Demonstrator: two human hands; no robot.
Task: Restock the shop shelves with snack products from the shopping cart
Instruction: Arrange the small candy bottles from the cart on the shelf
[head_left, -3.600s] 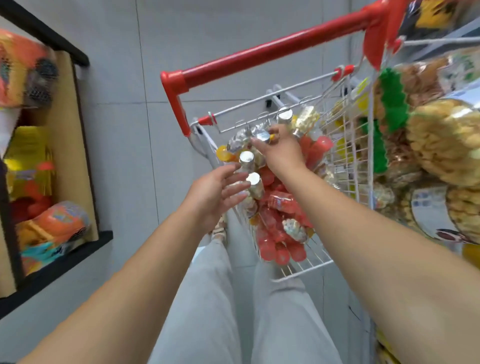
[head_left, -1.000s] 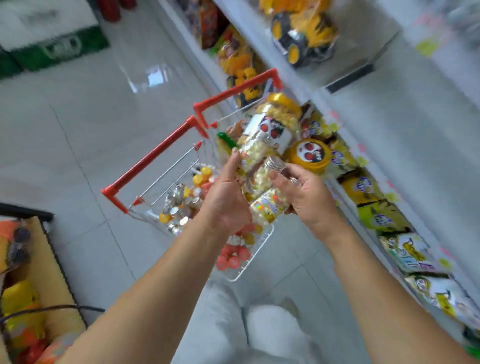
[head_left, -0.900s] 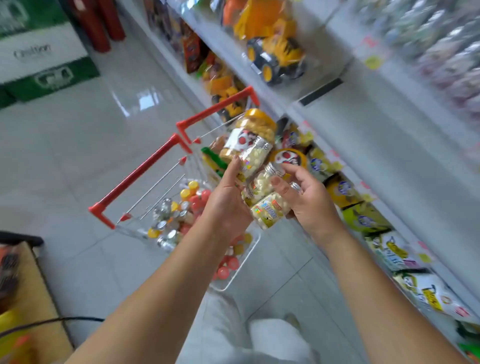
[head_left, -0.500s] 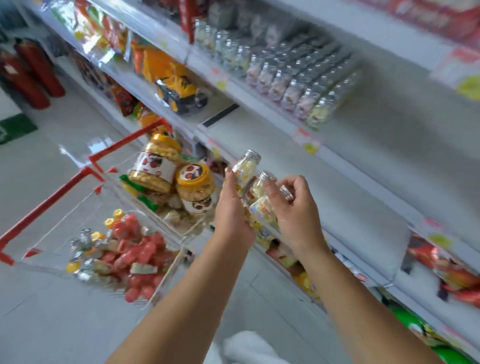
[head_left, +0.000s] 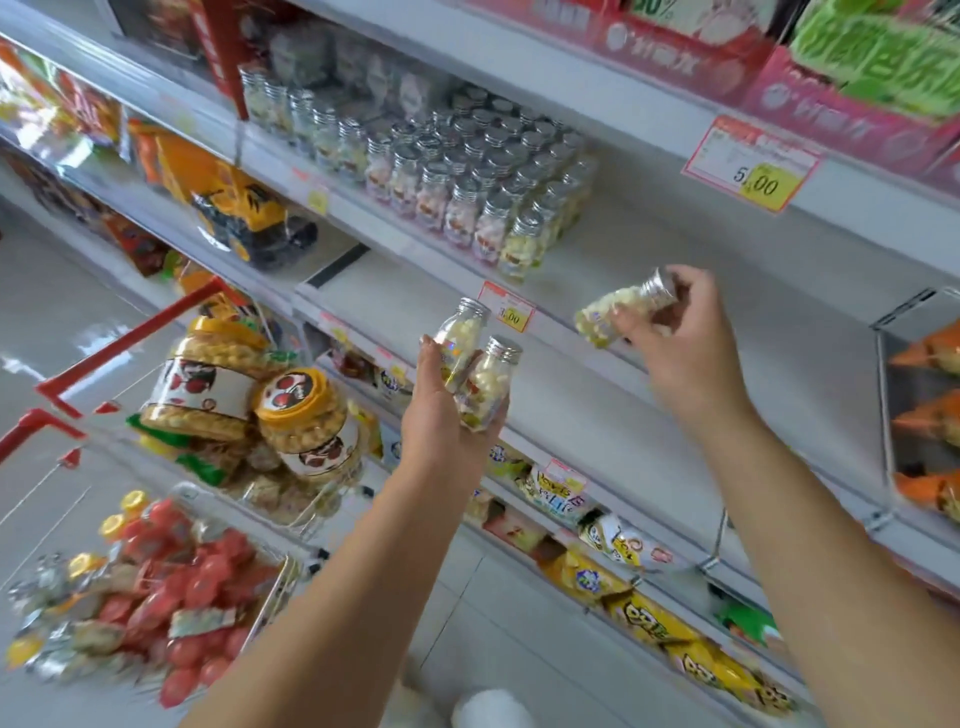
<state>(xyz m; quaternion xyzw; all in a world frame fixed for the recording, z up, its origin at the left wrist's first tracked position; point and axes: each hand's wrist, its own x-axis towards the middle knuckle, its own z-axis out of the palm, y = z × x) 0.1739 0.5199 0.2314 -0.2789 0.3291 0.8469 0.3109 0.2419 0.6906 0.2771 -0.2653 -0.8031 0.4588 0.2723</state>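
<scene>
Silver-capped, two bottles (head_left: 491, 384) stand clasped upright in the left grip (head_left: 447, 436) beside the cart (head_left: 130, 336). The right grip (head_left: 680, 343) pinches a third bottle (head_left: 608, 314), tilted, before the half-stocked shelf (head_left: 675, 244).

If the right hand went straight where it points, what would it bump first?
Probably the right hand, holding a bottle, would reach the bare shelf just beside the silver-capped bottles; depth is unclear.
</scene>
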